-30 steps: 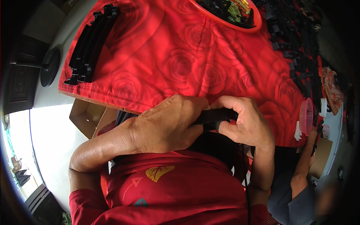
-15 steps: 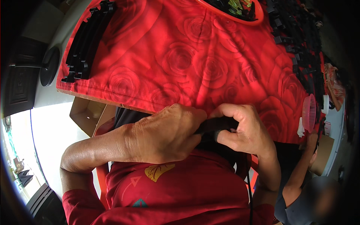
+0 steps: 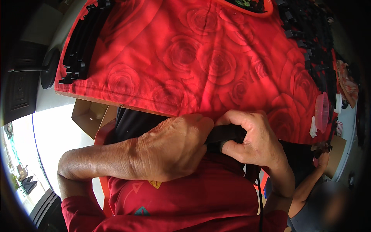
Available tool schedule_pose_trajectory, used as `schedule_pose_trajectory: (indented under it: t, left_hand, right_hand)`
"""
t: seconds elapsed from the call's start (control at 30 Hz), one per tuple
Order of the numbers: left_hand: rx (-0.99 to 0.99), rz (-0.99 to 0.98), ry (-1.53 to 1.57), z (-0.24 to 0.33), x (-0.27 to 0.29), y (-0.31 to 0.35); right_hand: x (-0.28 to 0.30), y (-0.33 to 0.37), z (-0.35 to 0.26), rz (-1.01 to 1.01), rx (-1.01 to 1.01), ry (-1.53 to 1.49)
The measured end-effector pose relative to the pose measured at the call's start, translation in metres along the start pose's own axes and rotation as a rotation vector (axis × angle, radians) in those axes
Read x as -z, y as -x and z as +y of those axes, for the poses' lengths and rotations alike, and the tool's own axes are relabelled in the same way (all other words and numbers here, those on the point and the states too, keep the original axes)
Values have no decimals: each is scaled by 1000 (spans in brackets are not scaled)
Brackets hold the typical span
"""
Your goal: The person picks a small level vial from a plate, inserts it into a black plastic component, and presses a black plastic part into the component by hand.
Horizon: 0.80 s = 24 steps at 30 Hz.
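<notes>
My left hand (image 3: 170, 149) and my right hand (image 3: 251, 137) meet at the near edge of a table covered in a red rose-patterned cloth (image 3: 201, 62). Both are closed around a small black plastic part (image 3: 224, 135), held low against my red shirt. Only a short stretch of the part shows between my fingers; the rest is hidden by my left hand.
A row of black plastic parts (image 3: 79, 50) lies along the cloth's left edge. Many more black parts (image 3: 313, 42) are heaped at the right. A pink bowl (image 3: 322, 112) sits at the right edge. Another person (image 3: 320, 185) sits at lower right. A cardboard box (image 3: 91, 116) stands below the table.
Both hands have drawn slightly down and toward my body with the black part; my right fingers have curled tighter over it.
</notes>
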<state>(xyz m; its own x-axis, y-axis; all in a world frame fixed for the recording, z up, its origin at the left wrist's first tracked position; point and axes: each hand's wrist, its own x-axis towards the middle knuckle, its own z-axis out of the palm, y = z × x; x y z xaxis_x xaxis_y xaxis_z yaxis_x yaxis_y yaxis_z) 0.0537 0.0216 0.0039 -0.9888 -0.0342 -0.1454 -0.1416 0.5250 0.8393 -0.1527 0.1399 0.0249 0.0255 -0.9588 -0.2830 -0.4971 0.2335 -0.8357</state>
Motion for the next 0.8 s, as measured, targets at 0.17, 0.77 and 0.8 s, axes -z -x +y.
schedule_pose_trajectory:
  t: [0.17,0.77,0.8]
  left_hand:
    - [9,21,26,5,-4,0]
    - [187,37,122,9,12,-13]
    - [223,44,130,10,13,-14]
  right_hand:
    - [-3,7,-1,24,-10,-33]
    - [46,-3,-4,-57,-77,-4]
    - [44,-1,-4,-58,-80,-5]
